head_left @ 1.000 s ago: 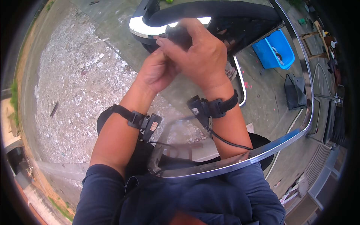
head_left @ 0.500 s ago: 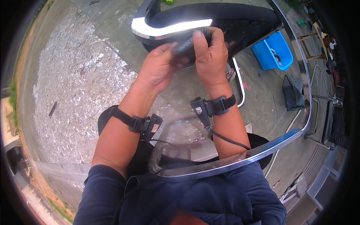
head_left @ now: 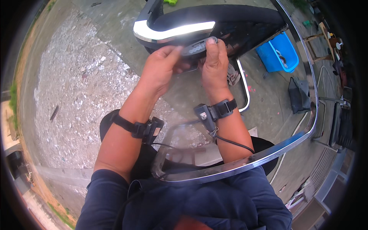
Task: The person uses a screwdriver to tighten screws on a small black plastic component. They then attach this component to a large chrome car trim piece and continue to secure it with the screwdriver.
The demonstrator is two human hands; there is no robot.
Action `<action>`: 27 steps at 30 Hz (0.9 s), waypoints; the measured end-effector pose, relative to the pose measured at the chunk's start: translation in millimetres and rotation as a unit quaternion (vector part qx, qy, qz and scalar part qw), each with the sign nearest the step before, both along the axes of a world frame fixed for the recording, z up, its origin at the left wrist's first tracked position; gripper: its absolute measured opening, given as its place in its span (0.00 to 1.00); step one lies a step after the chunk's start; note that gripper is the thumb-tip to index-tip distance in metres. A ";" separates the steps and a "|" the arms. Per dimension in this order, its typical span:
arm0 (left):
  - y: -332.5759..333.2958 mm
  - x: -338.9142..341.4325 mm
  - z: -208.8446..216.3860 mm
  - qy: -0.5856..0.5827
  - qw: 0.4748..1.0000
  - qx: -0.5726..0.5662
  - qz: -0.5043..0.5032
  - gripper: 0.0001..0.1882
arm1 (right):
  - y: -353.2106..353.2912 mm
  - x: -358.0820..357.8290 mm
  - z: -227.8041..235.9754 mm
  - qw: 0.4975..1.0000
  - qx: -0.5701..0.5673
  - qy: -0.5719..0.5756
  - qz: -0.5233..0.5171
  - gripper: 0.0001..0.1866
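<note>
In front, left hand [head_left: 160, 68] seemingly curled

In my grip: dark object [head_left: 197, 48], smooth, plastic-looking | my sleeves [head_left: 103, 193]: matt cloth | curved frame [head_left: 230, 168]: glossy, chrome-like metal | bent band [head_left: 176, 32]: mirror-bright | blue tub [head_left: 267, 57]: smooth plastic | rubble patch [head_left: 73, 84]: rough | stand [head_left: 325, 58]: wood

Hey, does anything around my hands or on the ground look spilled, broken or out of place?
Yes: pale, crumbled rubble lies strewn across the grey concrete ground at left, and small pink flecks dot it beside the curved, shiny whitish tube. Both look like uncleared mess.
</note>
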State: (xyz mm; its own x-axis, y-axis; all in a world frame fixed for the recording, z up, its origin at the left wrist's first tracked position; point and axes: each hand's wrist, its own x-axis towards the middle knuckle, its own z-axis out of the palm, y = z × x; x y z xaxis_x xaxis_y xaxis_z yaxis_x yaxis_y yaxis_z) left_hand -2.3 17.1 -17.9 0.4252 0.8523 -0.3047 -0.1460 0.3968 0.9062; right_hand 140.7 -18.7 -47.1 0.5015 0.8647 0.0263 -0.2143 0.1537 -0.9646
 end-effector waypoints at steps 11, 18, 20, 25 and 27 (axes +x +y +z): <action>-8.3 36.8 -8.5 -0.109 0.983 -0.109 -0.099 0.15 | -25.5 46.2 21.9 0.925 0.019 -0.359 -0.119 0.20; 11.4 44.1 -8.2 -0.186 0.965 -0.136 -0.124 0.14 | -6.4 55.4 44.7 0.877 0.049 -0.466 -0.108 0.20; 9.4 47.5 -9.1 -0.184 0.968 -0.127 -0.114 0.13 | -1.8 54.2 46.9 0.865 0.061 -0.485 -0.113 0.20; 3.8 52.8 -12.8 -0.184 0.970 -0.133 -0.084 0.13 | -0.9 52.6 55.5 0.845 0.047 -0.525 -0.090 0.20; 6.0 54.4 -16.1 -0.193 0.968 -0.133 -0.085 0.13 | 0.0 51.9 59.8 0.840 0.053 -0.532 -0.087 0.21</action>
State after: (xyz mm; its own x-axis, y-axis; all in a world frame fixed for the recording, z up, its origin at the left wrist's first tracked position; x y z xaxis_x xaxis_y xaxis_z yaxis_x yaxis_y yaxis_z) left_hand 52.1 23.1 -34.0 0.6778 0.6735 -0.2948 -0.3660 0.6569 0.6591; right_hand 192.6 -18.7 12.7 0.2634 0.7456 0.6121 0.7962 0.1903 -0.5743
